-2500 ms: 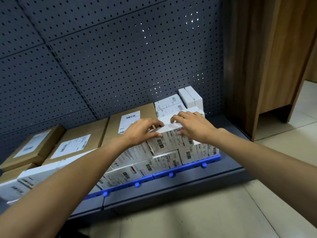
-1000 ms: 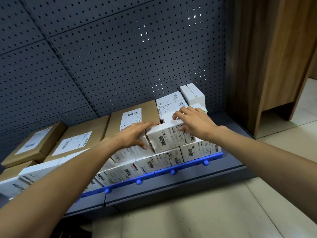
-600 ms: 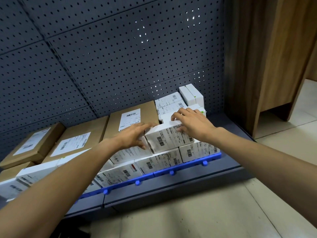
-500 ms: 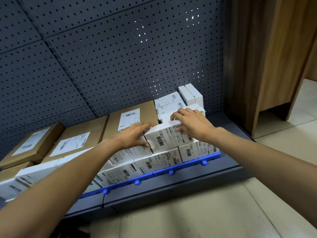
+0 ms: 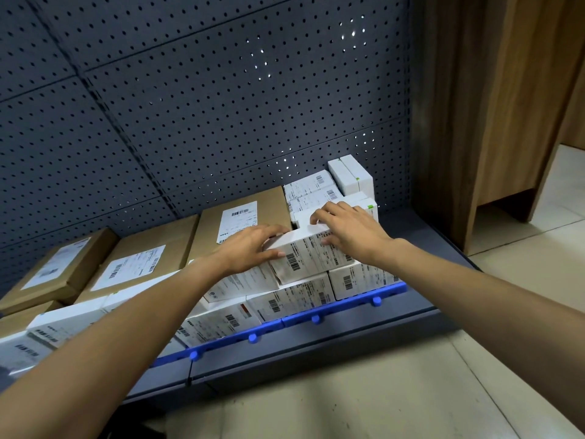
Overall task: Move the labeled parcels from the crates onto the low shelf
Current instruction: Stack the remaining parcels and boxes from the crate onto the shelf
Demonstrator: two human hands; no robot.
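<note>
The pegboard wall [image 5: 221,106] and the low shelf [image 5: 316,353] look like sheet metal painted dark grey, matt and smooth, the wall punched all over with small holes, while the blue rail [image 5: 342,307] on the shelf's front edge looks like moulded plastic with a faint gloss. The brown parcels [image 5: 177,236] are matt kraft cardboard with smooth white paper labels [image 5: 235,224], and the upper white parcel [image 5: 311,258] is smooth white card with a slight sheen and printed labelling. The cabinet [image 5: 506,122] at the right shows streaky wood grain in a dull finish, and the floor tiles [image 5: 348,407] are pale, smooth and softly shiny.
</note>
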